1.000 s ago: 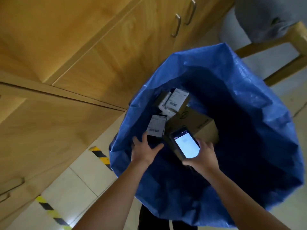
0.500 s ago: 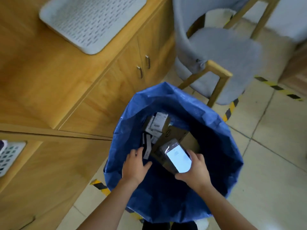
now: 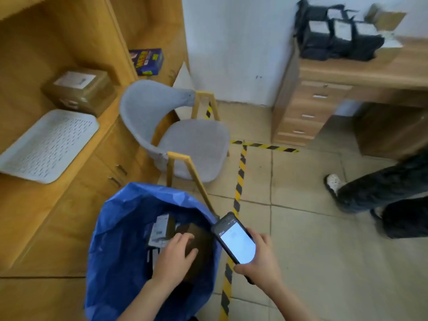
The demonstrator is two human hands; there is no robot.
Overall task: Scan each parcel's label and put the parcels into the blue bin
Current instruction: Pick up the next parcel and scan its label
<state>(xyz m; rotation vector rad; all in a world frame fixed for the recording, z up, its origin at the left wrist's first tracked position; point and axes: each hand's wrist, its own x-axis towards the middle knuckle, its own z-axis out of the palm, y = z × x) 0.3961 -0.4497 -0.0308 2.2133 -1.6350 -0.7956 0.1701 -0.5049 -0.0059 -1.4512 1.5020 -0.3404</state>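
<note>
1. Blue bin (image 3: pixel 115 239) stands on the floor by the left bench's (image 3: pixel 58 216) front, top open.
2. Inside the bin: brown box (image 3: pixel 200 237), with labelled parcels (image 3: pixel 162 229) just left of it.
3. Left hand (image 3: pixel 176 258): fingers loosely spread, holding nothing, over the brown box; contact unclear.
4. Right hand (image 3: pixel 262 265): fingers curled round the scanner (image 3: pixel 234 242), screen lit and facing up, at the bin's right rim.
5. Left bench: taped parcel (image 3: pixel 80 89) towards the back edge, white tray (image 3: pixel 46 144) at the front edge.
6. Far bench (image 3: pixel 361 72): black parcels (image 3: pixel 335 35) piled at its left end.
7. Grey chair (image 3: pixel 192 140) just behind the bin.
</note>
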